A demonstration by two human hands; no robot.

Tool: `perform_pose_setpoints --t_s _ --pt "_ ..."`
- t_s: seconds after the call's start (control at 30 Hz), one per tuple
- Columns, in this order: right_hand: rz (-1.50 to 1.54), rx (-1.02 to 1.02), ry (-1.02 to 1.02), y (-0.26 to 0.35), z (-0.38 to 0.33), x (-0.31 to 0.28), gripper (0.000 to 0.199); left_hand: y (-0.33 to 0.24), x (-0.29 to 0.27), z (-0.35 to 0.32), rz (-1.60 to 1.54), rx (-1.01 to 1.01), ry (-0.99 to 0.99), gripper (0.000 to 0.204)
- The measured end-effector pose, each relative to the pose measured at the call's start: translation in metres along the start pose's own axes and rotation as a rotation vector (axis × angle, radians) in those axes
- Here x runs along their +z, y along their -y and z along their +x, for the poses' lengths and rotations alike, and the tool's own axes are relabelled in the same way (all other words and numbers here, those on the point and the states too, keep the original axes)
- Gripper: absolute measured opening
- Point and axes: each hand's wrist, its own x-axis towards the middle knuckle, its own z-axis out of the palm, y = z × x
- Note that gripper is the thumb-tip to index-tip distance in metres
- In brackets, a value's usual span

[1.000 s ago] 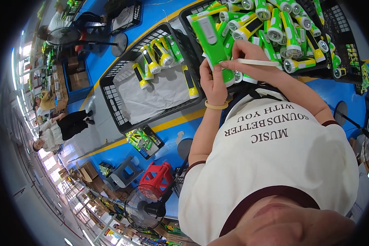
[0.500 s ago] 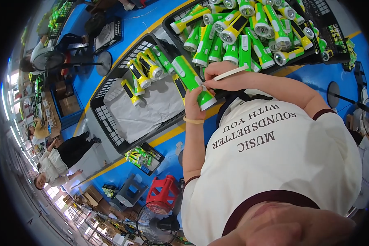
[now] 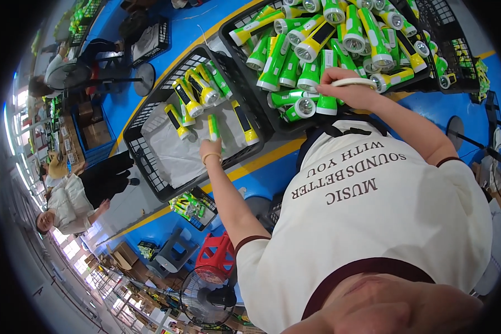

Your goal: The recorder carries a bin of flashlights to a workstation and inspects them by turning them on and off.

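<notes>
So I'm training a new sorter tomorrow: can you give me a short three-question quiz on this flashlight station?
1. True or false: the left hand is at a green flashlight in the left crate.
2. Which crate holds more flashlights? A) left crate B) right crate
3. Fill in: the right hand holds a thin ____ stick over the pile.

Key: 1 true; 2 B; 3 white
</notes>
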Motion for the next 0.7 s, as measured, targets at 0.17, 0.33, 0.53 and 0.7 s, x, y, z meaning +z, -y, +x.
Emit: perform_pose_setpoints --t_s 0.17,0.33,0.53,0.7 --pt "0.195 0.119 -0.108 -0.043 -0.025 -0.047 0.015 -0.193 -0.047 -0.068 -0.843 0.656 -0.292 0.053" --pt "0.318 0.015 -0.217 -0.040 -0.051 -0.073 0.016 -0.320 -0.036 -0.112 -0.766 0.673 -0.196 0.073" --pt "0.434 -0.017 -0.275 -0.051 -0.079 -0.099 0.009 -0.320 -0.068 -0.145 -1.426 0.803 -0.426 0.079" --pt "0.433 0.000 -0.251 -0.049 -0.082 -0.102 0.010 -0.314 -0.099 -0.180 -1.716 0.911 -0.317 0.084"
